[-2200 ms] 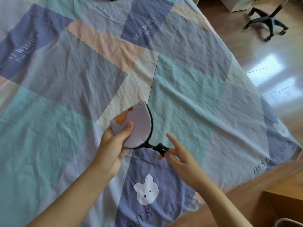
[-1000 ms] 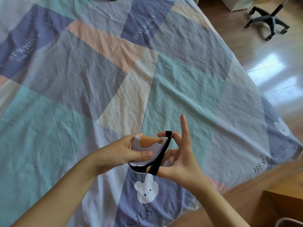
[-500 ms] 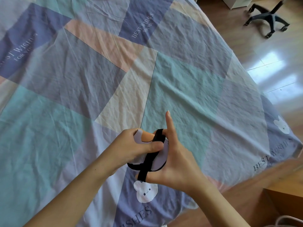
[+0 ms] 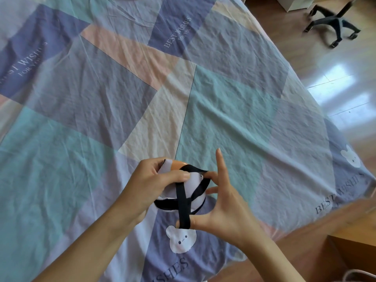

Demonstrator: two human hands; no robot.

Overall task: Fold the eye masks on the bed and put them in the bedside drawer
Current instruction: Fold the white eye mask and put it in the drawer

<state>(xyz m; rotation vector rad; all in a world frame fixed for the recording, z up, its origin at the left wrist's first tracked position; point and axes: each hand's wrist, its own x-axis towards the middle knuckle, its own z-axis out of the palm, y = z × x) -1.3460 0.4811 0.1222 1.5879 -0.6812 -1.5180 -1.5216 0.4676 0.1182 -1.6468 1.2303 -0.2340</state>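
Black elastic strap [image 4: 184, 202] looped over the thumb of the right hand [image 4: 225, 208], pulled across the folded eye mask [image 4: 193, 190]; index finger straight up, other fingers curled behind the mask. Left hand [image 4: 154, 184] in a firm grip on the mask, thumb pressed on its pale front, fingers round the orange top edge. Mask held in the air, just above the bed [image 4: 234, 110] with its patchwork sheet, near the front edge. Beyond the bed, wooden floor [image 4: 333, 78] and an office chair base [image 4: 335, 25].
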